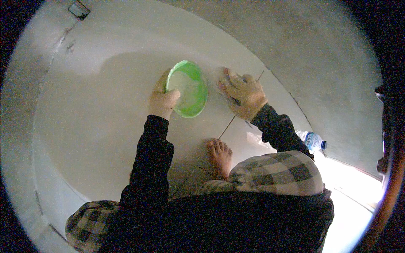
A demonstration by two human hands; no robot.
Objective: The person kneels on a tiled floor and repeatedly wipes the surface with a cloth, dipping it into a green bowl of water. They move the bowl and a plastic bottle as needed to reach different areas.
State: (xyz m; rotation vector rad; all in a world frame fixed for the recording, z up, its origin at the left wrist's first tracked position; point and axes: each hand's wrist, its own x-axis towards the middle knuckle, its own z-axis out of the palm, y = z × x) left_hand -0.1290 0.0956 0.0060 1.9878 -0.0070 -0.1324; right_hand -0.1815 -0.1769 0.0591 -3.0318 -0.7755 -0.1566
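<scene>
My left hand (163,98) grips the near-left rim of a round green bowl (198,86), with the thumb over the edge and the fingers underneath. The bowl is tilted, and its inside shows a pale, whitish coating or content that I cannot identify. To the right of the bowl, apart from it, my right hand (244,95) is low over the pale floor (105,126) with bent fingers. Something small and light, partly pinkish, seems to be under those fingers; blur and the hand itself hide its kind.
My bare foot (220,155) rests on the floor just below the bowl. Beyond my right forearm lies a clear plastic bottle (311,140) with a blue cap, close to the grey wall (312,63). A small square fitting (79,10) shows at the far left. Bright light falls at the lower right.
</scene>
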